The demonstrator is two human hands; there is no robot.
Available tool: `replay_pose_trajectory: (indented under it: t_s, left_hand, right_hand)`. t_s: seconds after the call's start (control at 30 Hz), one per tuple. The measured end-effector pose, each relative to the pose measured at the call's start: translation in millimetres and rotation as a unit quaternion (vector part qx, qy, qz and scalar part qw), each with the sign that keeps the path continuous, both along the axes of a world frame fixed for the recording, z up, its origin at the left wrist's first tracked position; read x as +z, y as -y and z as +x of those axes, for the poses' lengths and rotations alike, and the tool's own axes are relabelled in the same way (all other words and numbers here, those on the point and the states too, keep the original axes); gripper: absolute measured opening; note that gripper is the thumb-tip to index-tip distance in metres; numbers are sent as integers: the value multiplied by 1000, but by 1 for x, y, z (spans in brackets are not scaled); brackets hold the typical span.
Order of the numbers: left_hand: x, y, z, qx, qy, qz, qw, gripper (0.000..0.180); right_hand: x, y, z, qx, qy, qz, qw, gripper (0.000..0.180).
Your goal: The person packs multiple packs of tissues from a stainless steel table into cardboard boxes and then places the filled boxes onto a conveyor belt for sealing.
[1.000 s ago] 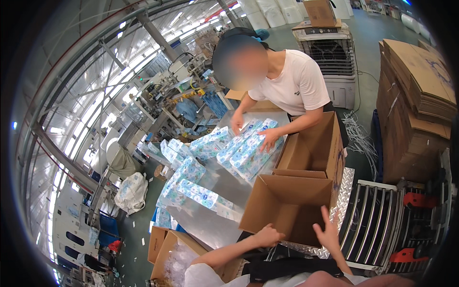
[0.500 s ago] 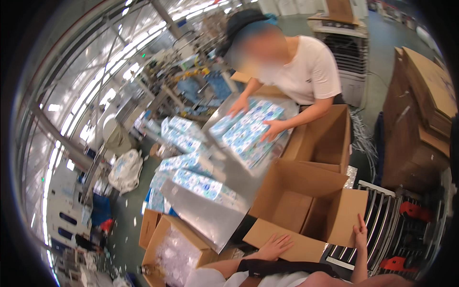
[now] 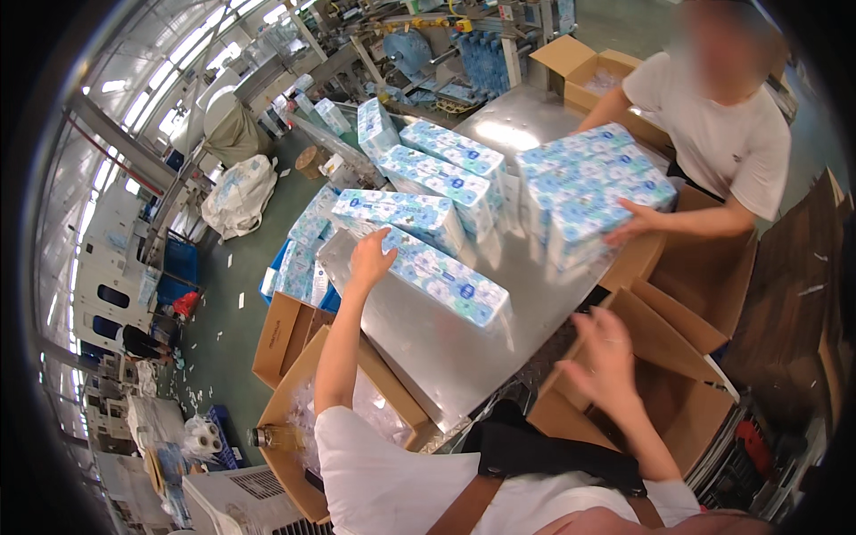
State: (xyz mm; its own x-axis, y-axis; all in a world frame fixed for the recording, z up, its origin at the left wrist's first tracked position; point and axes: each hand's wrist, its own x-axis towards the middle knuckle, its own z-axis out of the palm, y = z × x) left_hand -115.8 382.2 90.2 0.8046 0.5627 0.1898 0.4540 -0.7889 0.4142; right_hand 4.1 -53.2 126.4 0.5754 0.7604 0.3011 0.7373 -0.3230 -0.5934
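My left hand [image 3: 373, 259] reaches over the metal table to the left end of a long blue-and-white flowered tissue pack [image 3: 450, 278]. Its fingers are apart and appear to touch that pack's end. Behind it lie more long packs, among them one flowered pack [image 3: 397, 214] close by. My right hand [image 3: 604, 352], slightly blurred, is raised with spread fingers above an open cardboard box [image 3: 682, 406], holding nothing. Across the table a co-worker's hand [image 3: 637, 218] supports a block of several flowered packs [image 3: 593, 178] beside another open carton [image 3: 704, 267].
A carton [image 3: 415, 423] filled with clear plastic stands by my left arm. The metal table [image 3: 401, 352] lies between me and the co-worker. Stacked cardboard [image 3: 794, 303] stands at the right, machinery [image 3: 437, 53] at the back. A white sack [image 3: 241, 196] sits on the floor.
Both my hands have come off the carton flaps; the left has gone to the packs. The view has shifted. The co-worker's packs now form a raised block near the carton.
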Motion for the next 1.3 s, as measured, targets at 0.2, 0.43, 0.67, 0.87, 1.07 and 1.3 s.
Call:
replay_pose_trajectory:
  t_s: [0.2, 0.43, 0.67, 0.87, 1.07, 1.3]
  left_hand:
    - [-14, -83, 78, -77, -179, 70, 978, 85]
    - [-21, -140, 100, -167, -359, 39, 917, 114]
    - [-19, -45, 146, -271, -294, 174, 900, 85]
    - [-20, 70, 41, 55, -236, -106, 964, 82]
    - [-3, 133, -64, 244, -171, -365, 882, 86]
    - [-53, 146, -82, 278, -20, -599, 751, 83]
  right_hand:
    - [-57, -198, -6, 102, 89, -272, 953, 93]
    - [-36, -120, -14, 7, -29, -370, 929, 90]
    - [-44, -95, -36, -125, -165, -246, 947, 106]
    - [-49, -100, -10, -99, -140, -202, 964, 102]
    - [-58, -171, 16, 261, -163, -153, 939, 97]
    - [-74, -326, 201, 165, 154, -197, 954, 112]
